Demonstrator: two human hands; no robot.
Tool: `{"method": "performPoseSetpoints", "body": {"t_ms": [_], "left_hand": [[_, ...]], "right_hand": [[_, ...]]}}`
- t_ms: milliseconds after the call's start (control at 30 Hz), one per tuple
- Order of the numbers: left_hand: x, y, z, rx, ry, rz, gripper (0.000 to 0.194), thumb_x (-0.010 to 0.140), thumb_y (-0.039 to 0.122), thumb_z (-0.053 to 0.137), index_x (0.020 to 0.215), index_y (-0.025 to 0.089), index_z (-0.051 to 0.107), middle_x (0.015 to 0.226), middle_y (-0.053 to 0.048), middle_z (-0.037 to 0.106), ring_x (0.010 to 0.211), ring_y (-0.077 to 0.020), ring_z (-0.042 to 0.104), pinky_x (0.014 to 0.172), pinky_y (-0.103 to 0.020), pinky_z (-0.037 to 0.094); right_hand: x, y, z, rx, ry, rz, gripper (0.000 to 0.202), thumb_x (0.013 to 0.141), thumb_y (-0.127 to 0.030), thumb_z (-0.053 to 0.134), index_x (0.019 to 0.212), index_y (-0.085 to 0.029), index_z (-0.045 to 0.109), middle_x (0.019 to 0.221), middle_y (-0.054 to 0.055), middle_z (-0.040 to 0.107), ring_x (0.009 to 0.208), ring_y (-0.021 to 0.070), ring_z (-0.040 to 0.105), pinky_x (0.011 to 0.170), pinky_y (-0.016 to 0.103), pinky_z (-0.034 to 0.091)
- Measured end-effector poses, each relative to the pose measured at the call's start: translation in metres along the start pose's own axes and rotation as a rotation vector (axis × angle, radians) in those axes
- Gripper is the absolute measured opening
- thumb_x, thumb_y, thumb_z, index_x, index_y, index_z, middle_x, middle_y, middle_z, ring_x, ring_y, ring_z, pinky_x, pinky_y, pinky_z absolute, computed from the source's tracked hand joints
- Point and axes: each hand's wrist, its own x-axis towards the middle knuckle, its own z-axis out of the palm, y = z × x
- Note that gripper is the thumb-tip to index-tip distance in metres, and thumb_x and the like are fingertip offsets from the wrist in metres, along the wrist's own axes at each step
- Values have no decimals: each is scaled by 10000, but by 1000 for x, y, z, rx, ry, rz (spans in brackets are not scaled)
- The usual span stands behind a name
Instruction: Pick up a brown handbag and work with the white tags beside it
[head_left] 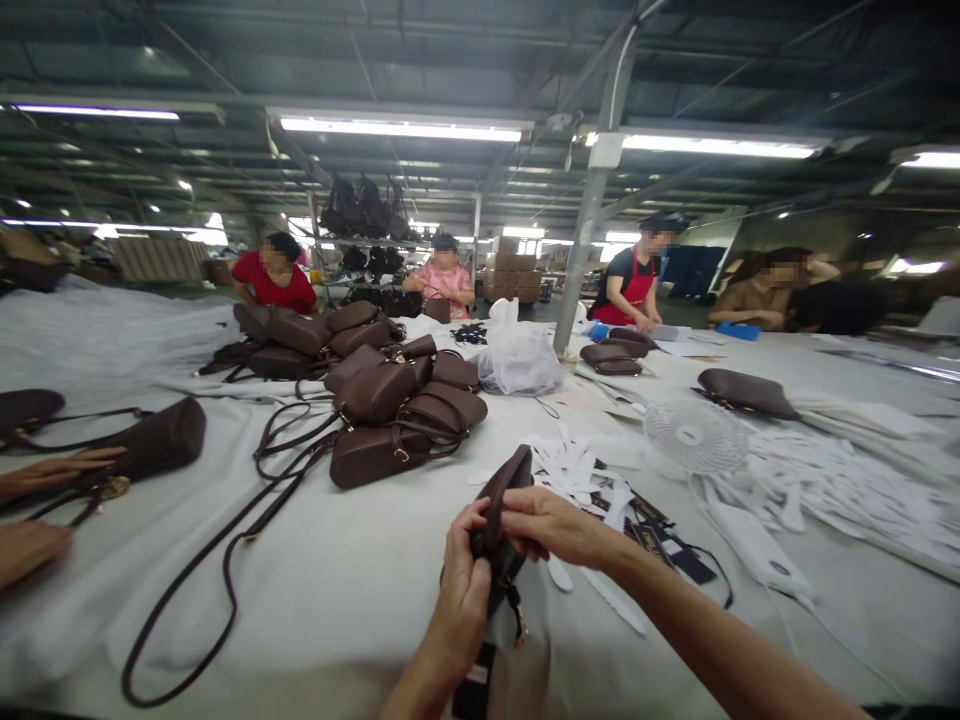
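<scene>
A dark brown handbag (517, 468) is held upright near the table's front edge. My left hand (463, 580) grips its near left side, fingers wrapped on the edge. My right hand (544, 520) is closed at the bag's upper opening, its fingertips partly hidden there. A small dark tassel with a gold-coloured end (517, 612) hangs from the bag. Below my left wrist lies a black tag (474, 685). Just beyond the bag are white paper strips (566, 465) and black printed tags (652, 535).
Several brown bags (382, 445) with long straps are piled ahead to the left. A white fan (696, 437) lies to the right beside more white strips (847, 490). At far left, another person's hands (45, 475) touch a brown bag (161, 440). A metal post (581, 260) rises behind; co-workers sit or stand across the table.
</scene>
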Motion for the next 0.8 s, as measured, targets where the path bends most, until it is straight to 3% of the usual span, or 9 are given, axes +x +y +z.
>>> {"method": "performPoseSetpoints", "body": {"t_ms": [67,233,367,533,633,800], "left_hand": [[-3,-3,2,46,-20,58,325,903,206,368,1222,221,426,1465,-97,361,1379,-267,304,1145,-519,210],[-4,-12,0,174,-87,154,380,976,323,336,1347,249,372,1544,-92,269,1454,-262,153,1170,-523,144],[-1,-20,-8,284,-144,253,522,976,425,336,1462,254,247,1566,-121,225,1461,-281,139,1169,-545,104],[6,-21,-16,338,-223,242,510,975,464,303,1445,265,309,1533,-119,313,1453,-295,179,1160,-589,65],[6,-19,-13,362,-152,190,513,975,415,338,1460,257,280,1543,-120,296,1449,-291,196,1164,-591,74],[0,-18,-6,313,-19,173,673,903,365,540,1480,206,231,1522,-157,319,1417,-307,276,1158,-541,236]], "right_hand": [[-2,2,2,22,-62,-13,312,836,-467,543,768,-163,525,551,-50,488,428,64,399,415,182,315],[-3,11,-5,57,-41,-4,444,797,-600,573,770,-161,511,544,-56,486,428,57,400,415,176,319],[-6,12,-6,71,-67,-10,485,777,-640,591,750,-165,498,551,-54,488,438,59,412,429,181,339],[-9,11,5,-7,-65,-65,457,829,-611,546,714,-172,485,551,-49,492,427,61,411,416,190,334],[-4,14,8,57,16,-37,495,791,-658,553,731,-171,490,561,-44,506,430,66,432,416,190,336],[3,17,6,132,31,-17,544,756,-702,577,752,-164,498,576,-41,510,444,63,440,414,178,312]]}}
